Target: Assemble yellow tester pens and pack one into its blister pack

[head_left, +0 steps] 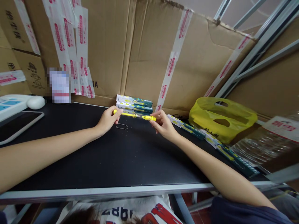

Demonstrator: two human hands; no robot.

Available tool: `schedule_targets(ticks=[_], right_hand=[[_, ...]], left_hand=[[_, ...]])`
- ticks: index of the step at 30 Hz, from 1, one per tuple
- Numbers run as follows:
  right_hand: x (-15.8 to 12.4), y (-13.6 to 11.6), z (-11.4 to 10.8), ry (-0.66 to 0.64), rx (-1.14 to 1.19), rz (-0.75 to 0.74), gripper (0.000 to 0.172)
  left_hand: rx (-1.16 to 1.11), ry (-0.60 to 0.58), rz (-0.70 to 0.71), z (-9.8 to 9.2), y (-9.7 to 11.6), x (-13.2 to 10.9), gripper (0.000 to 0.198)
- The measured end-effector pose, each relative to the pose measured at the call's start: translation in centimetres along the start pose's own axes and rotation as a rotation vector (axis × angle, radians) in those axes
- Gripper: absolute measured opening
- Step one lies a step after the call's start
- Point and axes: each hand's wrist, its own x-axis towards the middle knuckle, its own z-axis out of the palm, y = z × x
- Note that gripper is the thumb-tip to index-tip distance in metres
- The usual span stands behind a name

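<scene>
A slim yellow tool (134, 115) with a clear or metallic middle section is held level above the black tabletop (130, 155). My left hand (109, 118) pinches its left end between thumb and fingers. At the other end, the fingers of my right hand (163, 123) are closed on the thicker yellow part. A bent metal wire loop (122, 126) lies on the table just below the tool, near my left hand. Behind the tool, several narrow printed boxes (134, 104) are stacked against the cardboard.
More narrow boxes (187, 127) lie to the right, beside a yellow plastic bag (221, 116) and clear plastic packaging (261, 143). A phone (20, 124) and a white rounded object (35, 102) are at left. Taped cardboard (149, 56) stands behind; a metal edge (116, 193) runs along the front.
</scene>
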Motion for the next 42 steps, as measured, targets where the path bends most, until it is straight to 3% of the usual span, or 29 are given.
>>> schedule_targets(ticks=[13,21,34,42], right_hand=[[-0.1,-0.5,0.3,-0.066,0.126,0.058,0.029],[0.2,-0.5,0.0,0.019,0.164,0.09,0.028],[0.5,-1.3,-0.7,0.13,0.043,0.013,0.033],[0.4,-1.0,-0.9,0.153,-0.109,-0.058,0.031]], left_hand=[[-0.119,-0.013,-0.081,0.4,0.5,-0.4,0.024],[-0.152,-0.041,-0.127,0.6,0.9,-0.5,0.025],[-0.163,-0.019,-0.123,0.6,1.2,-0.5,0.033],[-0.072,-0.029,-0.036,0.2,1.8,0.0,0.032]])
